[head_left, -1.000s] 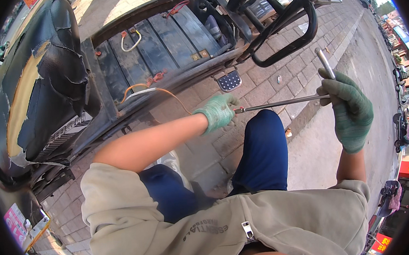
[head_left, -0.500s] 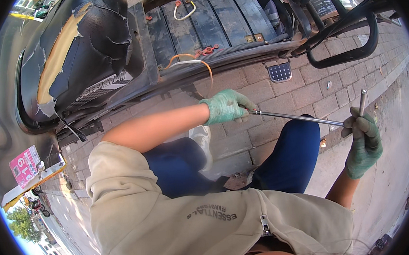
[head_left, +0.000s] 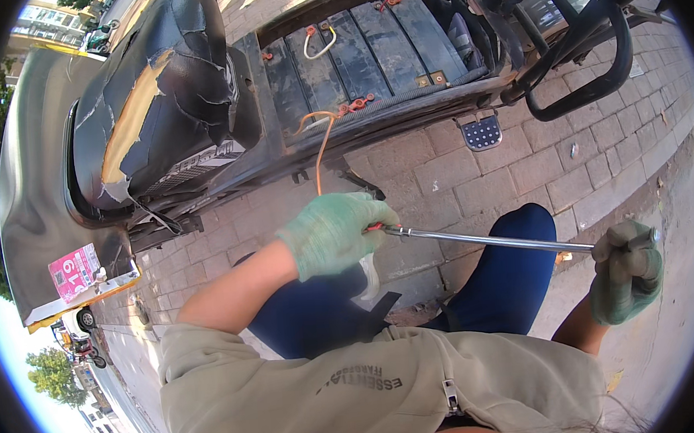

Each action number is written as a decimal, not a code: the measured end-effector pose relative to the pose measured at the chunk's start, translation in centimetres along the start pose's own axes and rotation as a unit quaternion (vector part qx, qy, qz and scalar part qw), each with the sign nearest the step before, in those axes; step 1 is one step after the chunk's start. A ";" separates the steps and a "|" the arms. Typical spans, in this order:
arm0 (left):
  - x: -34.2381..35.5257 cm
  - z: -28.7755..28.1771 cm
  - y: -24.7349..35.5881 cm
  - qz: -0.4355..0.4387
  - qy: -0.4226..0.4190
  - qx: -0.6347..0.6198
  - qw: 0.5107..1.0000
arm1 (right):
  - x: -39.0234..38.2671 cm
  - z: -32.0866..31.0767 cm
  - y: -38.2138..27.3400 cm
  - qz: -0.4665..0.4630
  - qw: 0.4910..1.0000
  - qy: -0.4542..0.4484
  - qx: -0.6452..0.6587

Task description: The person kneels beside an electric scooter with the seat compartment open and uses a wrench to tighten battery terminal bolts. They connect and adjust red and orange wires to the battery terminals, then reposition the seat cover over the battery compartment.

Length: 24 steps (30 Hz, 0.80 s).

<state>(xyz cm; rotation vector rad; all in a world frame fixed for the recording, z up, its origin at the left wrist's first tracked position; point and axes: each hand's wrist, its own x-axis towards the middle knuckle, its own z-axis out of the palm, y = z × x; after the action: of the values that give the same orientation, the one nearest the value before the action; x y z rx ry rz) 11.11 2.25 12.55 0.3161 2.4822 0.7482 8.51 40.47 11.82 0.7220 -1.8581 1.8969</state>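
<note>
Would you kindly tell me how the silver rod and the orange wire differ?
The silver rod is straight, while the orange wire bends. The rod is thicker and shiny; the wire is thinner. The rod spans from the left hand to the right hand, whereas the wire runs from beside the batteries to the left hand. Both reach the left hand.

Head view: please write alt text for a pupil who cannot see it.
A person's gloved right hand grips one end of a long metal tool, the gloved left hand closed at the other. An orange wire runs to the left hand from beside dark batteries in an open vehicle frame.
</note>
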 end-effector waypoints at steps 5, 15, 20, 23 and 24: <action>-2.2 2.2 2.2 -0.018 0.041 -0.039 0.998 | 1.0 0.3 0.5 -0.067 0.997 -0.038 0.004; 2.5 1.5 1.3 0.052 -0.091 -0.040 0.994 | -0.9 -0.4 -0.9 -0.177 0.969 0.070 -0.159; 5.2 2.9 1.3 0.093 -0.115 -0.022 0.989 | -0.6 0.8 -2.3 -0.200 0.950 0.071 -0.228; 6.7 3.9 1.3 0.101 -0.143 -0.015 0.984 | 0.0 1.1 -2.6 -0.121 0.946 0.076 -0.290; 7.2 4.3 1.3 0.093 -0.162 -0.022 0.982 | 0.2 1.2 -2.7 -0.098 0.943 0.103 -0.301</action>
<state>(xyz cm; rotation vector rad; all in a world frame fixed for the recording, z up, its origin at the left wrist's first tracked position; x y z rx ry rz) 7.48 7.82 7.25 0.6105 2.1467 0.7581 10.08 39.36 14.05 0.4562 -1.9866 1.1321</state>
